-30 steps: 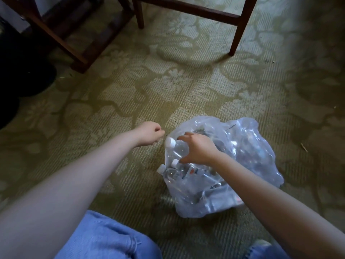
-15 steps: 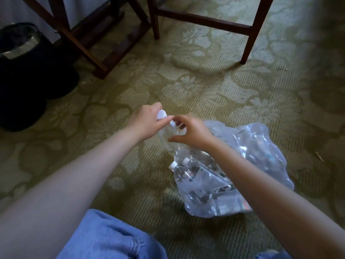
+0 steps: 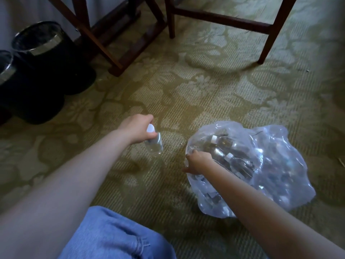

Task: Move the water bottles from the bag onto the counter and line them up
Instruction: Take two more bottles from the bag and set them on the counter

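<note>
A clear plastic bag (image 3: 270,165) lies on the patterned carpet at the right, with several white-capped water bottles (image 3: 222,146) showing through it. My left hand (image 3: 137,129) grips one clear water bottle (image 3: 155,143) by its neck, just under the white cap, holding it above the carpet to the left of the bag. My right hand (image 3: 197,162) rests at the bag's left opening, fingers curled on the plastic edge. No counter is in view.
Two black waste bins (image 3: 43,58) stand at the far left. Dark wooden furniture legs (image 3: 104,40) and chair legs (image 3: 270,30) cross the top. My knee in blue jeans (image 3: 112,236) fills the bottom centre. Green floral carpet (image 3: 205,90) lies between.
The bottle passed from my right hand to my left, which carried it leftward out of the bag. My right hand dropped back to the bag's opening.
</note>
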{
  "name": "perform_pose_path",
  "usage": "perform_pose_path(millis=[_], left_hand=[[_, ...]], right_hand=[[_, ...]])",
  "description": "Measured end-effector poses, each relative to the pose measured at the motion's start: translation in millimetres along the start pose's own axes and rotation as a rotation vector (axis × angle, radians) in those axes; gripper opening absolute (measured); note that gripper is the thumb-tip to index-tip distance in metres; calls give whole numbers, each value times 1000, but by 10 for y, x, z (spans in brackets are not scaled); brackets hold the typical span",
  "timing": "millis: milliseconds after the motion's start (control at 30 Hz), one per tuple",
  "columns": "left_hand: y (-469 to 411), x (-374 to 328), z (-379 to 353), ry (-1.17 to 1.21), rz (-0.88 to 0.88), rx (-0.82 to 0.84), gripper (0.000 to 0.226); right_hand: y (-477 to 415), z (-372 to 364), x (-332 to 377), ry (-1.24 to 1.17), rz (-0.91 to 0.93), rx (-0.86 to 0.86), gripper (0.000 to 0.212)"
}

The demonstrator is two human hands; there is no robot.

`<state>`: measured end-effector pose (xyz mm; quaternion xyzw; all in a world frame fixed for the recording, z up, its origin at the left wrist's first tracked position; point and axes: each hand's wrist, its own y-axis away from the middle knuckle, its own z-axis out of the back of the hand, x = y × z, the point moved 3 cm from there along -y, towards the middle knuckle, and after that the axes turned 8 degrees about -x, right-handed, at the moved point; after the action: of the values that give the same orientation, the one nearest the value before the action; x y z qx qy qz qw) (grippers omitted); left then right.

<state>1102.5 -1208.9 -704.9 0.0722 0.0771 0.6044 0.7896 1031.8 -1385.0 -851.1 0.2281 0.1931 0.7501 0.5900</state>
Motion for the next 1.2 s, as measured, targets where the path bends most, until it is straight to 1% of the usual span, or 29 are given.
perform_pose_path(millis=[167,267,400,467,500,600,667,800,867,1000,1100,1200], left_hand=[[10,-92,-29,-1,-43,48,30],[-25,-145,-41,18,-52,50,30],[-70,-255,-74,-12,-86,58,27],[-87,-305,-76,-26,-87,66,25],[-97,-321,-74,-25,-86,69,25],[-118,-349,-70,-4,-79,77,25],[-126,-368,-59,19,-72,84,26],[-147,-347,17,126,-19,67,27],[-154,-288,67,198,24,39,26],[-150,-150,171,437,139,-65,24],[-146,-49,268,573,221,-186,26],[-127,-8,402,629,289,-261,26]], right_hand=[[-104,6,-48,-162,-48,62,64],[-99,128,-70,-131,19,67,49],[51,337,-143,-141,123,82,36],[158,483,-212,-172,153,66,28],[211,563,-253,-194,156,50,28],[337,808,-339,-252,162,-27,32],[385,946,-345,-312,166,-92,31],[440,1245,-298,-416,182,-330,30],[462,1385,-305,-510,141,-454,29],[446,1563,-340,-747,-6,-624,21],[440,1690,-277,-802,-55,-678,20],[485,1910,-227,-830,-94,-733,21]])
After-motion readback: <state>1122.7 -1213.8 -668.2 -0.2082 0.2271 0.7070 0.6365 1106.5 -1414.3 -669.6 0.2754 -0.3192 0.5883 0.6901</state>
